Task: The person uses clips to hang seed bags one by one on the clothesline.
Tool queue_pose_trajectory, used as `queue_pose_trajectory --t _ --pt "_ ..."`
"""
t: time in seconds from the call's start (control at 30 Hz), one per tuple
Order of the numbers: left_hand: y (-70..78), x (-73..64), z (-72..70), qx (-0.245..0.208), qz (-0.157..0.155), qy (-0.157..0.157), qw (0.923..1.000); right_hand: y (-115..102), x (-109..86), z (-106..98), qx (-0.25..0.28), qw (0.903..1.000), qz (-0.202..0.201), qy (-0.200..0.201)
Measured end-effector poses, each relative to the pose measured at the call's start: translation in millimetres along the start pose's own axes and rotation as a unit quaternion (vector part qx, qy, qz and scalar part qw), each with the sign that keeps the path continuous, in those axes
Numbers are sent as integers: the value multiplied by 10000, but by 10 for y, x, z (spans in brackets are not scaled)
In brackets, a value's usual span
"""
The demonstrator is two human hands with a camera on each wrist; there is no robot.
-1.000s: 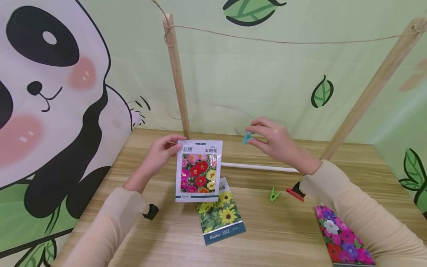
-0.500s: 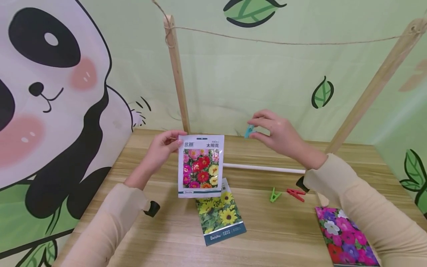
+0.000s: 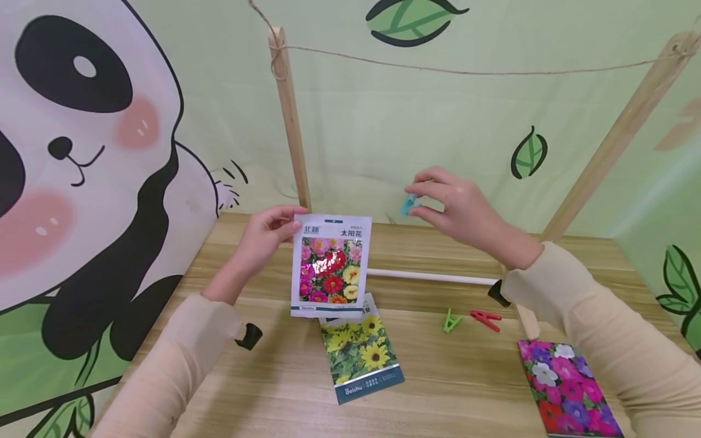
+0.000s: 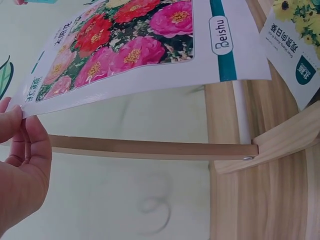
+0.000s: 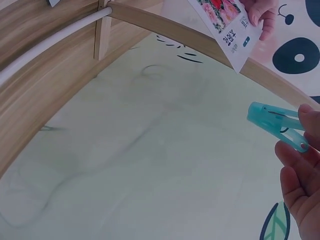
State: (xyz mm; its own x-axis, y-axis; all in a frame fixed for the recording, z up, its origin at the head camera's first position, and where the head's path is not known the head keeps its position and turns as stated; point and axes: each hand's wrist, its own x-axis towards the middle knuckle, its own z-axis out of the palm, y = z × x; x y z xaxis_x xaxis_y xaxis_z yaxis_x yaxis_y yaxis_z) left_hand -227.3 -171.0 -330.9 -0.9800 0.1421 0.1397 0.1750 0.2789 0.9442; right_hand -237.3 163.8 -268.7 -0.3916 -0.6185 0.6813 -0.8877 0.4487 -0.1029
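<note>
My left hand [image 3: 267, 236] pinches the top left corner of a white seed packet [image 3: 331, 266] printed with red, pink and yellow flowers. The packet hangs upright above the table, its lower edge overlapping a second seed packet [image 3: 364, 353] with yellow flowers in the head view. Between thumb and fingers, my right hand [image 3: 457, 207] pinches a blue clothespin [image 3: 408, 204]; the right wrist view shows this clothespin [image 5: 277, 122] by its handle ends. A twine line [image 3: 465, 72] runs above both hands, tied between two wooden posts.
A green clothespin [image 3: 451, 320] and a red clothespin [image 3: 485, 320] lie on the wooden table [image 3: 438, 389]. At the right is a packet with pink and purple flowers [image 3: 569, 386]. A white rod [image 3: 432, 276] spans low between the left post [image 3: 290, 121] and right post [image 3: 613, 134].
Both hands have risen a little, the left lifting the white seed packet and the right lifting the blue clothespin. The packets and clothespins on the table have stayed put.
</note>
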Motion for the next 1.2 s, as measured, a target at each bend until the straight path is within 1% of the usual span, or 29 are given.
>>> queue_pose_trajectory --t 0.27,0.7,0.87,1.03,1.2 --pt "94 18 -5 -84 69 3 9999 -6 67 -52 -72 9999 -142 5" --pt "224 65 -19 -239 53 111 9996 -34 184 -148 -151 9997 -192 28" --pt "281 87 -26 -308 19 185 9994 -31 222 -184 -213 9997 -77 25" --pt "311 110 -33 -315 131 266 9991 -51 266 -218 -224 9997 117 -40" --pt "332 127 -35 -383 183 321 9986 -54 310 -240 -259 9995 178 -17"
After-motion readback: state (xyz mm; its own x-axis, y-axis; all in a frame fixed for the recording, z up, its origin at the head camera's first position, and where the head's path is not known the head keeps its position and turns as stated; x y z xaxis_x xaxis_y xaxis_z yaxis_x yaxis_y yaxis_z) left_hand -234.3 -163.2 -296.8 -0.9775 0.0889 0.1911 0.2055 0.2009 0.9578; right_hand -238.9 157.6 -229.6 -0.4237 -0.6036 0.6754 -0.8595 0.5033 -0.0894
